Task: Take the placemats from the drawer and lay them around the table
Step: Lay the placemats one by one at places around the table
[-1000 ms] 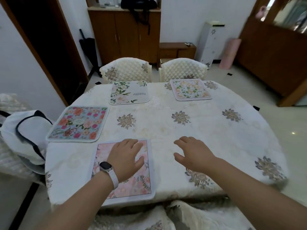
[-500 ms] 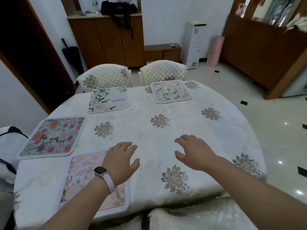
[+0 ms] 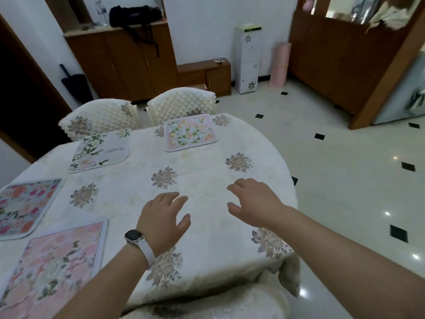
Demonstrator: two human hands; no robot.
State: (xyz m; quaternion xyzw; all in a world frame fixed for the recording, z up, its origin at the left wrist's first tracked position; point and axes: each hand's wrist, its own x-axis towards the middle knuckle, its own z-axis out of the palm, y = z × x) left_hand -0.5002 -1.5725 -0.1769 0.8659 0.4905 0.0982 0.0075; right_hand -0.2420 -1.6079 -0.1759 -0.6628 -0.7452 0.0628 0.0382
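Note:
Several floral placemats lie on the table (image 3: 207,176), which has a cream embroidered cloth. A pink one (image 3: 53,268) is at the near left, a blue one with red flowers (image 3: 25,206) at the far left edge, a white one with green leaves (image 3: 101,150) and a peach-and-green one (image 3: 189,132) by the two far chairs. My left hand (image 3: 163,219), wearing a watch, hovers over bare cloth to the right of the pink mat, fingers relaxed and empty. My right hand (image 3: 253,203) hovers beside it, fingers spread, holding nothing.
Two quilted cream chairs (image 3: 179,104) stand at the table's far side and another chair back (image 3: 207,305) sits right below me. A low wooden drawer cabinet (image 3: 204,77) and a tall cupboard (image 3: 124,61) line the back wall. Tiled floor lies to the right.
My view and both hands have shifted right along the table. My left hand came off the pink placemat, which stays flat at the near left.

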